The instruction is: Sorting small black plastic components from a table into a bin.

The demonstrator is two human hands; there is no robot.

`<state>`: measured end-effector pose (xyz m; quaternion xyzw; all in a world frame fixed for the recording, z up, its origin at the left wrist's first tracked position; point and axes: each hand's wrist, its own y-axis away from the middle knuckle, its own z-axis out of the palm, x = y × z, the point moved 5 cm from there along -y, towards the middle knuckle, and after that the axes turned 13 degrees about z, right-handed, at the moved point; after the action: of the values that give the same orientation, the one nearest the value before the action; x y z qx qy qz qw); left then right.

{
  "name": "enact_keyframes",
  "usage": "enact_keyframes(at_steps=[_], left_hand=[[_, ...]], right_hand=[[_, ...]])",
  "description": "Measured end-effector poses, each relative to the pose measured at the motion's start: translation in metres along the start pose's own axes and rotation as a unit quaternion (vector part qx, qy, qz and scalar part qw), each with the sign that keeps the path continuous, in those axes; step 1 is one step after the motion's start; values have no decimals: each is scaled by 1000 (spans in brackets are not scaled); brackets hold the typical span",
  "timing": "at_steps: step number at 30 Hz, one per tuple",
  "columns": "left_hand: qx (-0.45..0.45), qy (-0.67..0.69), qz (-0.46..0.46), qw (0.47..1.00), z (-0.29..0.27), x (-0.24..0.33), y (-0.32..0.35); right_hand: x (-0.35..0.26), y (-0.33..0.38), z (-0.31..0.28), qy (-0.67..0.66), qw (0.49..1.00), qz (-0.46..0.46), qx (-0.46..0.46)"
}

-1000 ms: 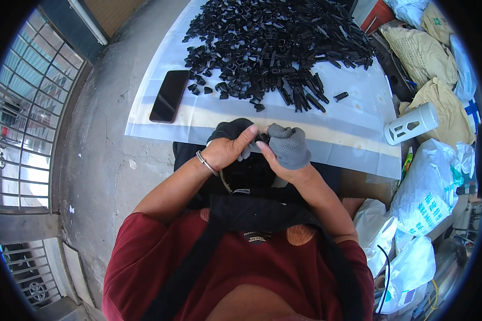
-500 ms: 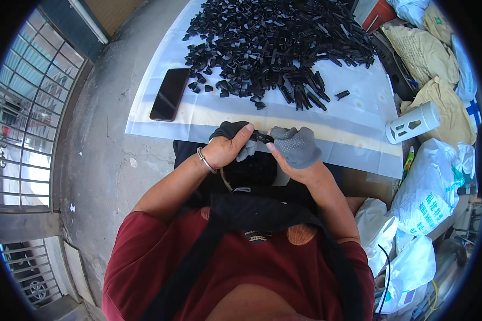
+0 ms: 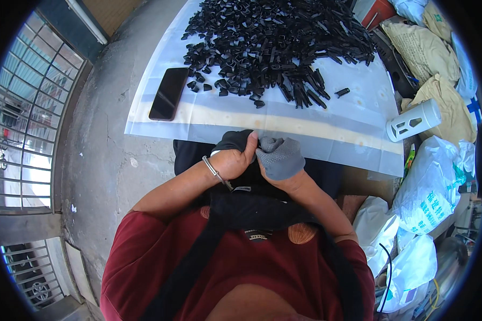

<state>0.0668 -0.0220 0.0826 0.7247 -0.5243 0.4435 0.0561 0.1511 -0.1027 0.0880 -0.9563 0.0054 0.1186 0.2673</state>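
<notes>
My left hand (image 3: 234,157), in a dark fingerless-looking glove with a bare thumb, is closed just in front of the table's near edge. Pressed up against it is my right hand (image 3: 280,159), closed too, in a grey dotted glove. Between them they grip a small black plastic part, now almost wholly covered by the fingers. Beyond the hands, a large heap of small black plastic parts (image 3: 268,48) spreads over the white sheet (image 3: 214,119); short curved pieces lie to the left and long narrow ones to the right. One loose black part (image 3: 342,92) lies apart on the right.
A dark phone (image 3: 169,94) lies on the sheet's left side. At its right edge a white cylindrical holder (image 3: 414,120) lies tilted. White plastic bags (image 3: 431,184) and tan sacks (image 3: 420,51) crowd the right. A barred window (image 3: 35,112) stands at left.
Both hands have drawn closer together and slightly toward my body, the right one shifting left. The black part, visible between them before, is now mostly hidden.
</notes>
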Motion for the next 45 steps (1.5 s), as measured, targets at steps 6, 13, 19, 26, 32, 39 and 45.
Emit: enact_keyframes(at_steps=[6, 13, 19, 26, 32, 39, 45], left_hand=[[-6, 9, 28, 1000, -5, -10, 5], [-1, 97, -48, 994, 1, -26, 8], [-117, 20, -10, 993, 2, -31, 12], [-17, -257, 113, 960, -22, -15, -37], [-85, -361, 221, 902, 12, -31, -84], [-87, -338, 246, 904, 7, -31, -66], [37, 38, -105, 993, -9, -39, -39]], right_hand=[[7, -2, -3, -139, 989, 24, 42], [3, -8, -12, -43, 998, 36, -8], [11, 4, 0, -101, 991, 38, -74], [93, -43, -24, 101, 973, 205, 44], [113, -56, 9, 156, 964, 211, -30], [97, -31, -5, 88, 981, 152, 84], [47, -23, -20, -40, 989, 120, 77]])
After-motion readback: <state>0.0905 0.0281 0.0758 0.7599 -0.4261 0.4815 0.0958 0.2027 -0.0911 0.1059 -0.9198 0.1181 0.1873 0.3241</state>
